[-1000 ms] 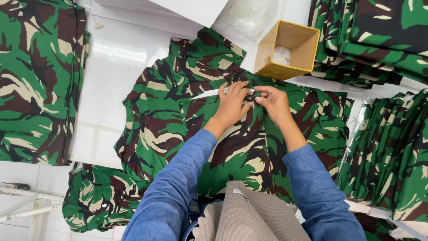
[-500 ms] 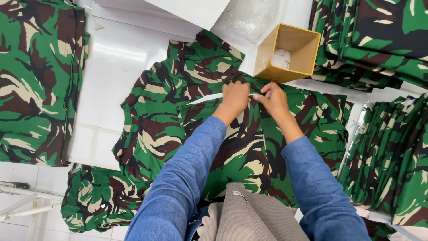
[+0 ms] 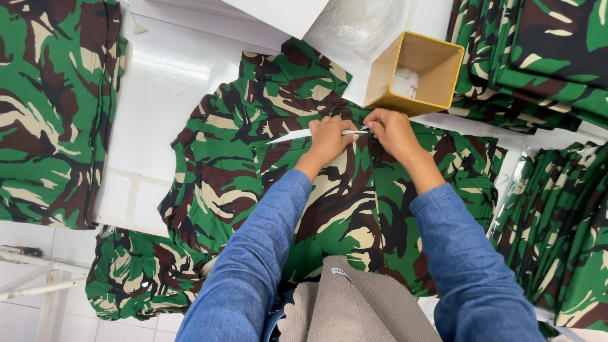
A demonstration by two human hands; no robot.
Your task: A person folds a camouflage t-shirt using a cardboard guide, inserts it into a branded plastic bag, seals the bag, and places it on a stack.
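White table [image 3: 158, 82], hands [image 3: 329, 139] pinching strip [image 3: 291, 135]

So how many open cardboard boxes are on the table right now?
1. The open yellow-brown cardboard box stands beyond both hands, at the far edge of the camouflage garment. Others may be hidden outside the view.

A single camera, worn on the person's head, looks steeply down over both blue-sleeved forearms onto the white worktop [image 3: 158, 101], close enough that the arms fill the lower half of the frame. The left hand [image 3: 330, 138] and right hand [image 3: 394, 132] meet near the middle, over a spread camouflage garment [image 3: 240, 171]. The upper edge takes in a yellow open box [image 3: 415, 73], and stacked camouflage cloth [image 3: 544, 50] runs off both sides; no second view overlaps this one.
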